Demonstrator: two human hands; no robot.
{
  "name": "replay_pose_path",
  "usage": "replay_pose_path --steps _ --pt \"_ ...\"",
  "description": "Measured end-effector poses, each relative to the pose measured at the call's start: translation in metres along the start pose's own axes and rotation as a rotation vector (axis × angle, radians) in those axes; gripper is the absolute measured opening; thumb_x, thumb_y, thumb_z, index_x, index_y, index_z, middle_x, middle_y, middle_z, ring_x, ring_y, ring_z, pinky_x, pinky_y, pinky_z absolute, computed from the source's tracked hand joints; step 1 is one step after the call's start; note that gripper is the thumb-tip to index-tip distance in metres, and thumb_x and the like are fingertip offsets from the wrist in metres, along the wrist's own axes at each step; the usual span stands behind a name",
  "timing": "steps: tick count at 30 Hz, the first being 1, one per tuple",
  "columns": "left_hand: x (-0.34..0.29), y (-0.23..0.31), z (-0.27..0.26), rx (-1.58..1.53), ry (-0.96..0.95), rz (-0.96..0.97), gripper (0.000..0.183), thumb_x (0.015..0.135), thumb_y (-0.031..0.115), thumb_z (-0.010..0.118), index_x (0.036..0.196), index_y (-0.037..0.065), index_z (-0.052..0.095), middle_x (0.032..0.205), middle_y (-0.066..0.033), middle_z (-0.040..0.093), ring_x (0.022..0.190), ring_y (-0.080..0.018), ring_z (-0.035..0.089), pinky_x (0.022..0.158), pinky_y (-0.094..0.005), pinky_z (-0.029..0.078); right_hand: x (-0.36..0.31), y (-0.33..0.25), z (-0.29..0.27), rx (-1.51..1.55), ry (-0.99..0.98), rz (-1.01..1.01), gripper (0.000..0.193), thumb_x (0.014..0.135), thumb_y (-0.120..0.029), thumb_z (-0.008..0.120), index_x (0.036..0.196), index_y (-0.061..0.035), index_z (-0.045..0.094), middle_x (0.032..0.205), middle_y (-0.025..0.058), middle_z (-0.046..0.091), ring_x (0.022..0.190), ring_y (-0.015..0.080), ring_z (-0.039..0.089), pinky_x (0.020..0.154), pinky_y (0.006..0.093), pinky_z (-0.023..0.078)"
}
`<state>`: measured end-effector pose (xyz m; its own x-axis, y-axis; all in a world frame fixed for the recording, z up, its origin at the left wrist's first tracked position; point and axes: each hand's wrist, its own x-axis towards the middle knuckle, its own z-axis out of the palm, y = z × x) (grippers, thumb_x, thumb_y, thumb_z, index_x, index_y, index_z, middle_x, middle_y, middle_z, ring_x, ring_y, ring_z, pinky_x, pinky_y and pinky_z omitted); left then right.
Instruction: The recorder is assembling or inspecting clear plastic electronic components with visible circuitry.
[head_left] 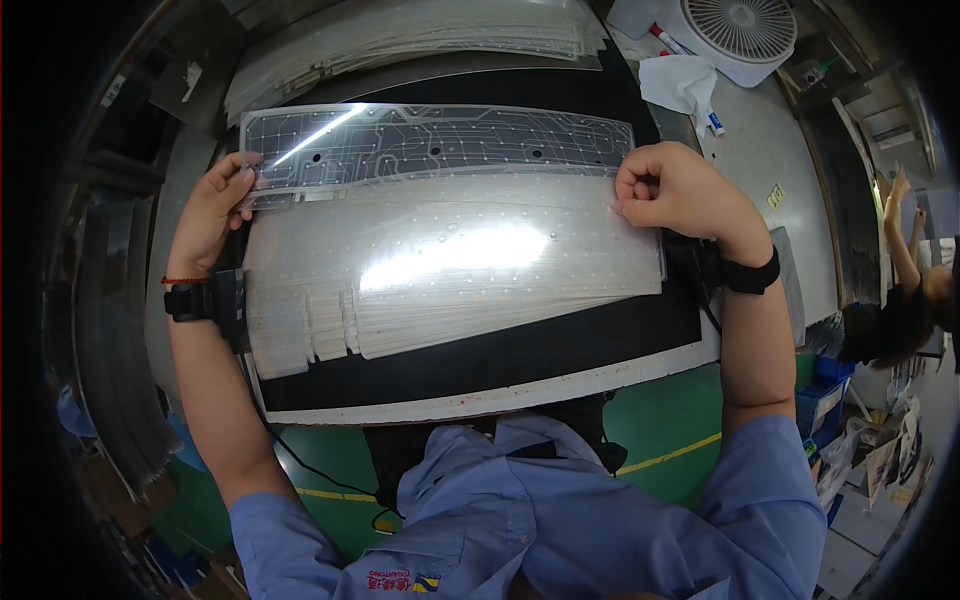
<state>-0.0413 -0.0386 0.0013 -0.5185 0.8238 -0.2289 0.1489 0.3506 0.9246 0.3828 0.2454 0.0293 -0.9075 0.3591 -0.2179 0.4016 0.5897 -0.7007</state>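
Head view, hands (210, 205) (680, 190) at ends of patterned sheet (470, 140), black mat (530, 350) bordering stack (310, 250)

In front of me, the table (790, 190) is carrying a board (480, 397) with a black mat (620, 333) over it. On the mat, a stack of sheets (450, 210) is lying, its near edges fanning toward me; a second stack (420, 42) is sitting beyond it. To my right, a fan (742, 28) is standing far back, a marker (670, 40) is lying beside it, and a cloth (678, 85) and a tag (776, 196) are resting nearer me
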Motion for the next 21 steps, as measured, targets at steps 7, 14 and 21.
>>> replay_pose_path --steps 7,14,21 --pt "0.0004 0.0000 -0.0001 0.002 -0.004 -0.003 0.024 0.098 0.018 0.054 0.119 0.006 0.055 0.086 0.0047 0.061 0.058 0.0010 0.046 0.047 -0.0128 0.032 0.0000 -0.0004 0.0007 0.013 0.009 -0.012 0.012 0.069 -0.010 0.068 0.068 -0.0012 0.060 0.058 -0.0024 0.049 0.056 0.0077 0.043 0.052 0.0242 0.037" --pt "-0.0014 0.0020 0.0017 0.005 0.003 -0.002 0.025 0.098 0.017 0.054 0.120 0.006 0.055 0.085 0.0046 0.060 0.058 0.0008 0.046 0.047 -0.0128 0.033 -0.0004 0.0033 -0.0002 0.018 -0.010 -0.001 0.010 0.068 -0.008 0.066 0.067 -0.0012 0.059 0.057 -0.0028 0.047 0.055 0.0073 0.042 0.052 0.0244 0.036" --pt "-0.0003 0.0004 0.0007 0.005 0.006 -0.001 0.025 0.098 0.017 0.054 0.120 0.006 0.055 0.086 0.0046 0.060 0.058 0.0008 0.046 0.047 -0.0128 0.033 0.0009 -0.0008 0.0013 0.049 -0.004 0.064 0.011 0.068 -0.009 0.067 0.067 -0.0006 0.060 0.057 -0.0028 0.049 0.055 0.0069 0.043 0.051 0.0241 0.036"
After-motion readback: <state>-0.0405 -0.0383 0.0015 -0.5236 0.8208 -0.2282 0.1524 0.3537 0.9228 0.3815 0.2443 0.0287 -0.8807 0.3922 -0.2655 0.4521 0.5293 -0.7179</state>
